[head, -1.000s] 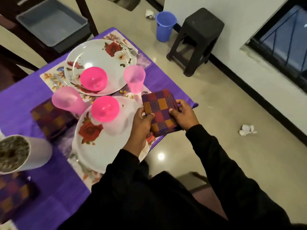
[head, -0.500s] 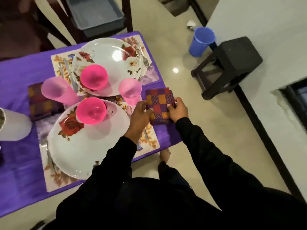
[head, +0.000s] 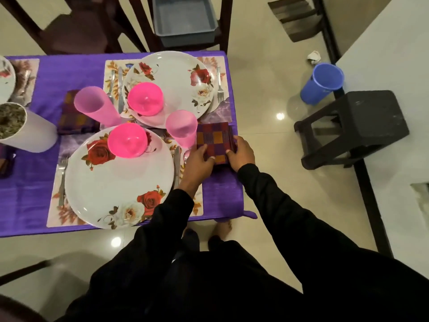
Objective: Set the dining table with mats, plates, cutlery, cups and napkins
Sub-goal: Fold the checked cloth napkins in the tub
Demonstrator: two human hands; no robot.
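Observation:
A folded checked napkin (head: pixel 213 140) in purple, maroon and orange lies low over the purple tablecloth (head: pixel 220 194) near the table's right edge. My left hand (head: pixel 197 159) pinches its near left side and my right hand (head: pixel 240 154) pinches its near right side. Just left of the napkin stands a pale pink cup (head: pixel 182 129). The near rose-patterned plate (head: pixel 116 182) carries a bright pink bowl (head: pixel 127 140) and sits on a floral mat (head: pixel 197 205), with a knife (head: pixel 177 163) at its right and a fork (head: pixel 61 177) at its left.
The far plate (head: pixel 176 80) holds another pink bowl (head: pixel 145 98), flanked by a fork (head: pixel 219 84) and a knife (head: pixel 120 87). A second napkin (head: pixel 69 119) and pink cup (head: pixel 92 105) lie left. A white pot (head: pixel 30 131), blue cup (head: pixel 322 83), black stool (head: pixel 362 126) and grey tub (head: pixel 185 17) surround.
Both hands have carried the napkin down and rightward from above the near plate to the spot beside the pale pink cup. My view has swung to face the table squarely.

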